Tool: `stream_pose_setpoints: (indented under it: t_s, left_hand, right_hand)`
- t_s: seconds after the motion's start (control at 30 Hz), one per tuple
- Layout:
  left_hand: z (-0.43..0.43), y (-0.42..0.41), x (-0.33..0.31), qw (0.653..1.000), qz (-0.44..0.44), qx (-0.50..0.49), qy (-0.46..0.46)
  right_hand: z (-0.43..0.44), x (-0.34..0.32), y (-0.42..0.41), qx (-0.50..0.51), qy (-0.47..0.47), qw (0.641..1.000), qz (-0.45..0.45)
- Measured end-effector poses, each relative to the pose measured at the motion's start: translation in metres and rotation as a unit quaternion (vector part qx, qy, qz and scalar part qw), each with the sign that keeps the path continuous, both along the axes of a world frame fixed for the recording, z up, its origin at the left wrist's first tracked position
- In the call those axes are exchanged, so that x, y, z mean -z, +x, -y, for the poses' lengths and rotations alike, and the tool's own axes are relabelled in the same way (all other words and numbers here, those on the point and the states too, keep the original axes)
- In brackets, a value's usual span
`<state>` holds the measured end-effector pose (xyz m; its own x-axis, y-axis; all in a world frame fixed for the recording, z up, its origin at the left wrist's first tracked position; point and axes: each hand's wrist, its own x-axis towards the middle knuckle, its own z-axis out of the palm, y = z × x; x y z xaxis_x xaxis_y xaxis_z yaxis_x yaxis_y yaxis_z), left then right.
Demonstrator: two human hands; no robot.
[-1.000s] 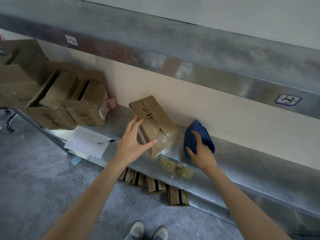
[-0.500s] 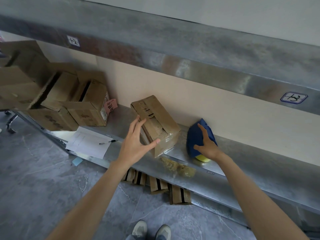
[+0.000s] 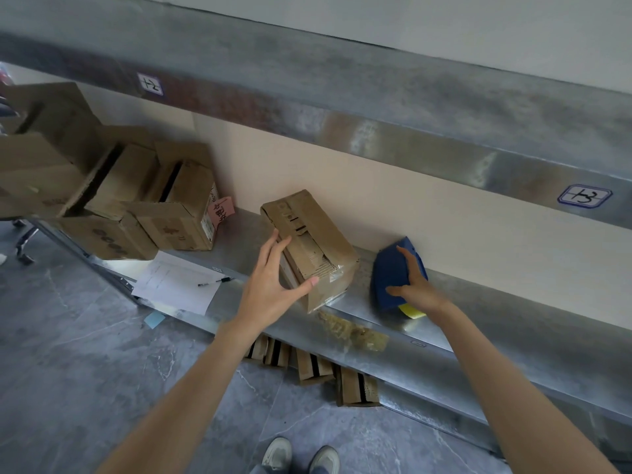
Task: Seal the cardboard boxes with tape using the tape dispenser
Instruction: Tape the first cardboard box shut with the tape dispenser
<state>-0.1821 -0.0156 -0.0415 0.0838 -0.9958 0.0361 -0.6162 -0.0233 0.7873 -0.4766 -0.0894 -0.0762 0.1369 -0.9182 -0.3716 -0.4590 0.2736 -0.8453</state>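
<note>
From the head camera, a small brown cardboard box (image 3: 307,248) stands tilted on a long grey metal shelf (image 3: 496,323), its back near the beige wall and its worn, torn top flaps facing up. The left hand (image 3: 270,285) rests against the box's near end, fingers straight and spread along its left edge, thumb held wide apart and pressed on its lower front corner. Just to the right of the box, apart from it, lies a blue plastic tape dispenser (image 3: 388,271) on the same shelf. The right hand (image 3: 415,285) holds it, thumb on the near face and fingers curved over the top. A yellow piece (image 3: 412,310) peeks out beneath it, possibly the tape roll, though it is too blurred to say. Further left on the shelf sit stacked open brown cartons (image 3: 171,213), and near them a white paper sheet (image 3: 174,285) with a black pen (image 3: 215,281) on it.
</note>
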Motion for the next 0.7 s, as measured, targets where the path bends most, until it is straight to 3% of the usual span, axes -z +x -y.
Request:
stream_pose_setpoints:
  t_s: [0.13,0.43,0.6,0.7]
  left_hand:
    - [0.0,0.0,0.001,1.0,-0.01,0.003,0.002]
    - [0.001,0.001,-0.002,1.0,-0.016,0.017,0.02]
    - [0.003,0.011,-0.002,0.998,-0.038,0.037,0.025]
    - [0.005,0.017,-0.004,0.997,-0.05,0.058,0.031]
  right_hand:
    - [0.008,0.0,-0.002,0.05,-0.039,0.998,-0.018]
    - [0.017,-0.006,0.002,0.05,0.054,0.997,0.021]
    - [0.011,-0.012,0.006,0.063,0.044,0.997,0.024]
    - [0.005,-0.024,0.011,0.091,-0.012,0.996,0.007]
